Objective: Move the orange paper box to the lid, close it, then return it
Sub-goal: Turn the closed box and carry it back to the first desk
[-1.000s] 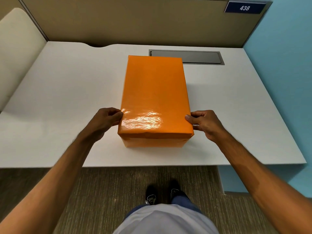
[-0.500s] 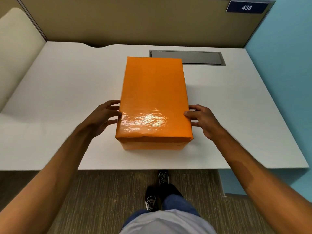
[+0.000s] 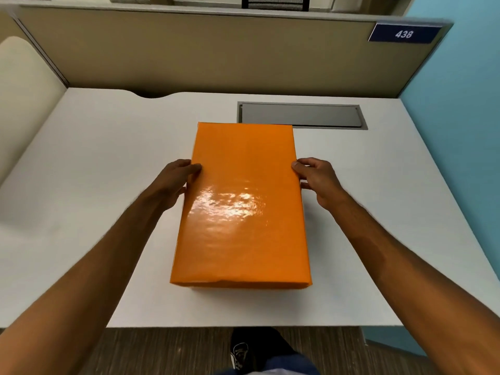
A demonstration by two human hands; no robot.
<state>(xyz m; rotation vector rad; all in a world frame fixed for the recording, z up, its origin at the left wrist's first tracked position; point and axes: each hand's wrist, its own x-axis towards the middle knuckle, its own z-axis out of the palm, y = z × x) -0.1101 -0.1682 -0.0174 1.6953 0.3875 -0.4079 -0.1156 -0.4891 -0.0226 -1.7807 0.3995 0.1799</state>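
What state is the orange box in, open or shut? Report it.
Shut. The lid covers the whole top of the orange box, with no gap visible. The left hand and right hand hold its long sides.

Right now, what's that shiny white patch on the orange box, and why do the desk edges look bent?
Head view: the patch is glare from overhead light on the orange box's glossy lid; the wide-angle lens bows the desk edges and stretches the forearms.

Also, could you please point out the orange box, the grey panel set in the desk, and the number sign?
orange box (image 3: 243, 204): head view, middle of its glossy top.
grey panel (image 3: 300, 115): head view, centre of its flat cover.
number sign (image 3: 403, 34): head view, on the digits 438.
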